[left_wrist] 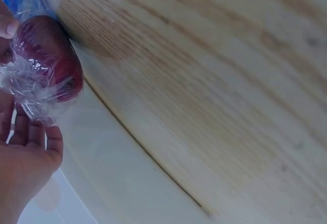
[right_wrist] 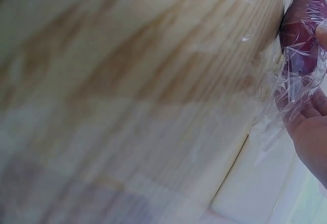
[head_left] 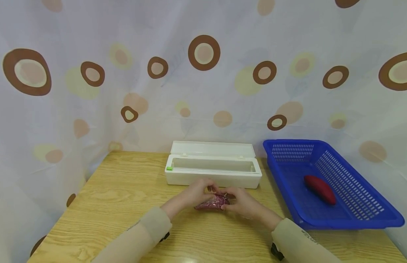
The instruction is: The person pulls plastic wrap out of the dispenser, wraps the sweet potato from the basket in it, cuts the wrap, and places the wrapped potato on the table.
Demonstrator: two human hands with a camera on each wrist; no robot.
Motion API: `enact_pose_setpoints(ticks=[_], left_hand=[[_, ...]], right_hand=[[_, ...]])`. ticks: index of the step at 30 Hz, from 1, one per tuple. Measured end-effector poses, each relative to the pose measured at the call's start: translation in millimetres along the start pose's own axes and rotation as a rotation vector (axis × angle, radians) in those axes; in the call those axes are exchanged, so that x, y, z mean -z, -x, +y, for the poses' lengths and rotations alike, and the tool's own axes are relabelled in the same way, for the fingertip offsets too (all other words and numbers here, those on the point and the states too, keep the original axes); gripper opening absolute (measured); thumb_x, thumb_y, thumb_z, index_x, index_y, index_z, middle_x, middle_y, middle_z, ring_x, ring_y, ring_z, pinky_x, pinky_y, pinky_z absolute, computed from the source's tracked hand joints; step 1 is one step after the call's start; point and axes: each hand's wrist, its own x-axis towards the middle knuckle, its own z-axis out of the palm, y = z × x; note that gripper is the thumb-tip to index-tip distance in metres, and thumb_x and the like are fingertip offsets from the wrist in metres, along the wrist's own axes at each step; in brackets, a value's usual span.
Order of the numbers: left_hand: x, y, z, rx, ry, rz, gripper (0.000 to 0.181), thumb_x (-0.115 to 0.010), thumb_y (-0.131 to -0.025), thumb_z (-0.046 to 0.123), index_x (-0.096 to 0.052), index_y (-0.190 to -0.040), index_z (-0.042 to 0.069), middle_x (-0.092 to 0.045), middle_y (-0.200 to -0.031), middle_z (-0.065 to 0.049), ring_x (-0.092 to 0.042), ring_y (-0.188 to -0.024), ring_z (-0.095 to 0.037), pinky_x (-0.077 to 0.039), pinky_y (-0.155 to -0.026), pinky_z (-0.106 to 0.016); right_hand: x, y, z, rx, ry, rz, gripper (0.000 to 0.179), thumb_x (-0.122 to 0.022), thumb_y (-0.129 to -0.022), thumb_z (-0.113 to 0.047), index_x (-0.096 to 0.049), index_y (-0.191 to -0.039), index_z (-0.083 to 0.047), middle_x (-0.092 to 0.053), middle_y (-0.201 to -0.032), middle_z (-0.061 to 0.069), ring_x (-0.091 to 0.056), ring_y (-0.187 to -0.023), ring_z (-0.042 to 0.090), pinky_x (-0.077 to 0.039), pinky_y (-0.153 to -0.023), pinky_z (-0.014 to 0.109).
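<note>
A red-purple sweet potato (head_left: pixel 212 203), covered in crinkled clear plastic wrap (left_wrist: pixel 36 88), lies low over the table in front of a white wrap dispenser box. My left hand (head_left: pixel 197 193) holds it from the left, fingers curled at the film. On the other end, my right hand (head_left: pixel 244 204) grips the wrapped piece with thumb and fingers. The right wrist view shows loose film (right_wrist: pixel 291 88) bunched above the right fingers. Both hands nearly meet over the top of the sweet potato, and parts of the fingertips are hidden by the film.
Behind the hands stands the long white dispenser box (head_left: pixel 213 179), its lid raised, with a small green piece (head_left: pixel 169 168) on the left rim. A blue perforated basket (head_left: pixel 289 199) at the right holds another sweet potato (head_left: pixel 320 189). Beneath is a wood-grain table (head_left: pixel 124 190); a patterned curtain hangs behind.
</note>
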Motion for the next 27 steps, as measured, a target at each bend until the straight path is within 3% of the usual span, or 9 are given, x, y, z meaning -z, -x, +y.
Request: enact_pose_setpoints(ticks=[7,13,20,27], left_hand=[[-1.7,3.6,-1.6,0.039,-0.064,0.1,0.017,-0.074,-0.082,0.017,-0.06,-0.091,0.012,-0.055,-0.09,0.005,-0.053,-0.086,-0.011,-0.047,-0.076,-0.021],[6.6,10.4,-0.6,0.028,-0.002,0.178,0.017,-0.073,-0.082,0.022,-0.062,-0.091,0.012,-0.055,-0.088,0.006,-0.052,-0.084,-0.011,-0.047,-0.076,-0.023],[19.1,23.5,-1.7,0.022,-0.025,0.186,0.011,-0.07,-0.084,0.019,-0.068,-0.091,0.011,-0.064,-0.087,0.006,-0.056,-0.079,-0.006,-0.049,-0.073,-0.022],[20.9,36.7,-11.4,0.035,-0.038,0.144,0.024,-0.074,-0.081,0.021,-0.071,-0.101,0.008,-0.066,-0.093,-0.001,-0.059,-0.083,-0.013,-0.051,-0.074,-0.025]], right_hand=[[-0.2,0.5,-0.7,-0.019,-0.002,0.0,0.041,-0.072,-0.083,-0.012,-0.061,-0.121,-0.006,-0.063,-0.12,0.008,-0.058,-0.113,0.026,-0.048,-0.093,0.037],[-0.9,0.7,-0.8,-0.029,-0.011,-0.003,0.04,-0.072,-0.083,-0.012,-0.061,-0.121,-0.008,-0.063,-0.12,0.008,-0.058,-0.113,0.026,-0.049,-0.093,0.038],[-2.1,0.9,-0.8,-0.04,0.005,0.008,0.039,-0.073,-0.083,-0.011,-0.062,-0.12,-0.008,-0.064,-0.118,0.008,-0.059,-0.112,0.026,-0.049,-0.092,0.038],[-2.4,1.1,-1.9,-0.066,0.014,0.008,0.039,-0.073,-0.082,-0.012,-0.062,-0.12,-0.01,-0.063,-0.12,0.01,-0.058,-0.112,0.027,-0.049,-0.092,0.039]])
